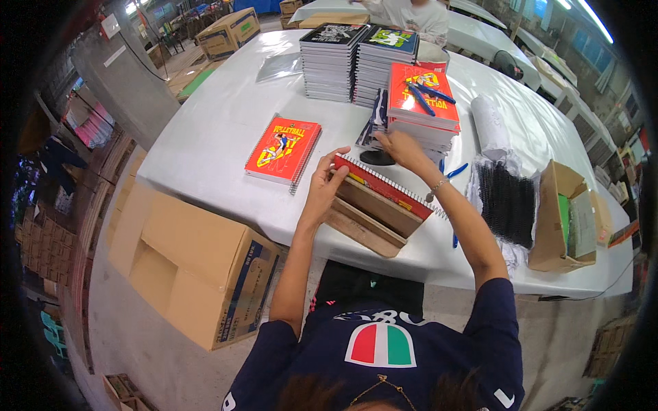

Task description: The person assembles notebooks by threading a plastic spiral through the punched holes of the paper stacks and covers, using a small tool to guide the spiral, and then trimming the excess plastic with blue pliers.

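My left hand [326, 183] grips the left end of a red spiral notebook [387, 188], thumb on the near side. The notebook leans on edge in a slotted wooden stand [367, 226], its white coil along the top and trailing past the right end. My right hand [406, 151] reaches over the notebook, fingers pinched beside some dark strips [375, 122]; whatever they hold is too small to make out. A black round object [377, 158] lies below those fingers. Left of the stand, another red notebook [282, 149] lies flat. Blue-handled pliers [432, 97] rest on a red notebook stack [423, 123].
Tall stacks of dark notebooks [334, 65] stand at the back of the white table [212, 137]. On the right are a white roll [488, 127], black coils [506, 205] and an open carton [554, 226]. A large cardboard box [188, 260] sits at the left front. Another person [418, 17] is across the table.
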The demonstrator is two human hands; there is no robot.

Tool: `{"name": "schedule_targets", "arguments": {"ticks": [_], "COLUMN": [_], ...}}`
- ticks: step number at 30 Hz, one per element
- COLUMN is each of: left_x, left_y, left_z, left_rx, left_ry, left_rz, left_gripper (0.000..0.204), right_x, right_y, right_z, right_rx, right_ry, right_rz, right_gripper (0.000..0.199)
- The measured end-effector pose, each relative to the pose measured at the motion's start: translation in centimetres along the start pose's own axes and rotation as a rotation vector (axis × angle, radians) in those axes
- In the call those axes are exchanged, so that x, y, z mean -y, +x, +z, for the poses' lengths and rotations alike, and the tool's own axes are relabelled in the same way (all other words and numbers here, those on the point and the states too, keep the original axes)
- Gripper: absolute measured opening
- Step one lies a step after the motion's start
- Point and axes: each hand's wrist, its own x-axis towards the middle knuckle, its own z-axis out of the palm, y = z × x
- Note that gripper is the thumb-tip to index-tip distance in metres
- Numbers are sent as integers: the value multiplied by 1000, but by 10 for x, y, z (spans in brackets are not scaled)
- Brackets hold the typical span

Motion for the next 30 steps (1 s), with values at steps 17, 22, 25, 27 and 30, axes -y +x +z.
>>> {"name": "schedule_targets", "arguments": {"ticks": [17, 22, 25, 27, 30], "left_x": [-15, -15, -18, -25, -34], "left_y": [-46, -40, -43, -41, -40], "left_z": [57, 40, 35, 36, 37], "left_rx": [-245, -166, -169, -159, -136], "left_ry": [7, 148, 247, 310, 330], "left_rz": [76, 117, 120, 117, 104], "left_gripper": [22, 19, 20, 20, 18], "right_x": [-59, -33, 24, 59, 100], "right_y": [-272, -264, -249, -243, -230], "right_z": [42, 22, 2, -6, 0], "right_rx": [-434, -714, -781, -679, -569], "right_ry": [-227, 151, 269, 245, 369], "right_rz": [595, 590, 387, 236, 42], "right_gripper": [65, 62, 65, 65, 66]}}
